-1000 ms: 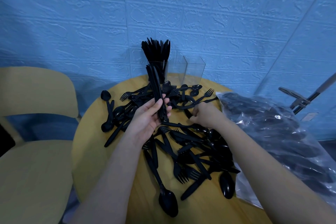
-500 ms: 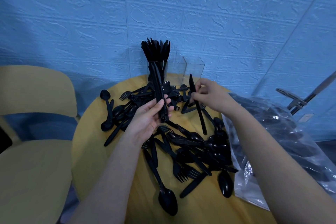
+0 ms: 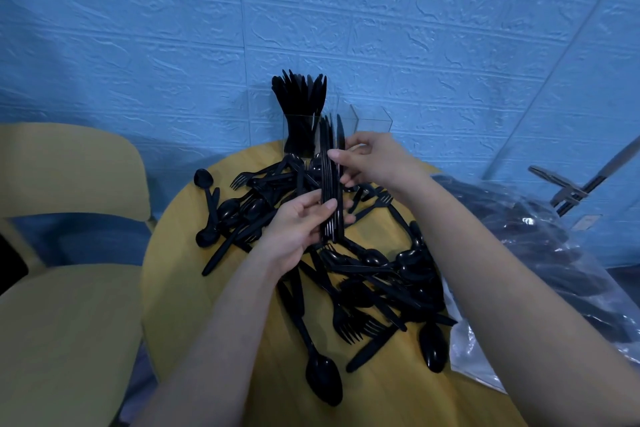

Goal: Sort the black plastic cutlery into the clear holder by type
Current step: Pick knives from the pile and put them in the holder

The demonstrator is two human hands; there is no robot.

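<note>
Centrally, an upright bundle of black plastic knives (image 3: 330,184) is gripped near its lower end by the left hand (image 3: 298,224), whose thumb and fingers are curled round the handles. The same bundle is touched higher up by the right hand (image 3: 375,163), at about one o'clock from the left hand; its thumb and forefinger are pinched on one knife at the bundle's right edge, the other fingers being loosely bent behind.

Just beyond the bundle, at twelve o'clock, the clear square-celled plastic holder (image 3: 375,121) is seen at the far rim of the round yellow wooden table (image 3: 173,274). Its left compartment is packed with upright black knives (image 3: 299,97); the cells to the right look see-through, though their contents cannot be told behind the hands.

A loose heap of black plastic forks, spoons and knives (image 3: 374,284) is spread over the tabletop beneath both hands, from nine o'clock round to five o'clock. One large black spoon (image 3: 322,376) lies apart at six o'clock, bowl nearest the viewer.

At three o'clock a crinkled clear plastic bag of further black cutlery (image 3: 540,253) rests at the table's right edge. At nine o'clock a yellow chair (image 3: 65,322) stands beside the table, and a blue textured wall (image 3: 173,45) fills the background.
</note>
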